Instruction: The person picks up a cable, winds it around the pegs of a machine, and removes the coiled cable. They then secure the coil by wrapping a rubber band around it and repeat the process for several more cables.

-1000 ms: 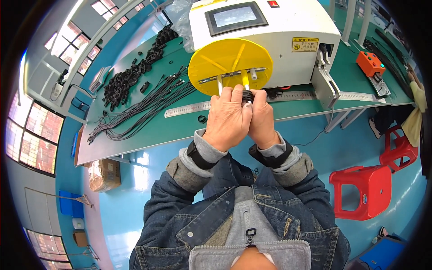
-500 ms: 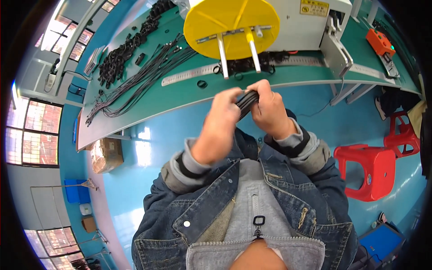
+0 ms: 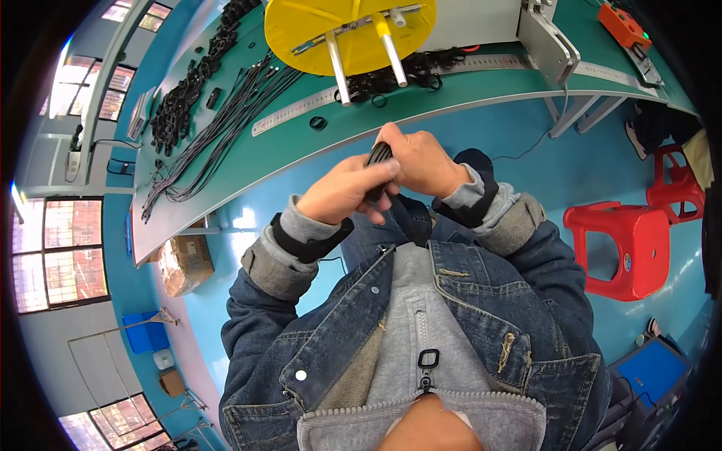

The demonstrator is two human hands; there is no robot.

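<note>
A coiled bundle of black cable [image 3: 378, 161] is held between my two hands, just in front of the table's near edge. My right hand [image 3: 423, 161] is closed round its upper end in a fist. From the other side my left hand [image 3: 347, 185] grips the lower part, thumb laid across the strands and fingers partly behind them. Beyond my hands stands a yellow disc [image 3: 301, 37] with two metal posts [image 3: 389, 51] pointing toward me. A small black ring [image 3: 318, 123] lies on the table between a steel ruler [image 3: 274, 122] and the near edge.
On the green table [image 3: 226, 169] lie long loose black cables [image 3: 218, 124] and a pile of coiled black cables [image 3: 180, 105]. More black coils [image 3: 414, 71] sit under the disc. An orange device [image 3: 623, 26] is at the far right. Red stools [image 3: 632, 240] stand right of me.
Both hands have shifted slightly left with the cable bundle. My left hand has turned and now lays its thumb over the strands. The view has tilted, so the table sits higher.
</note>
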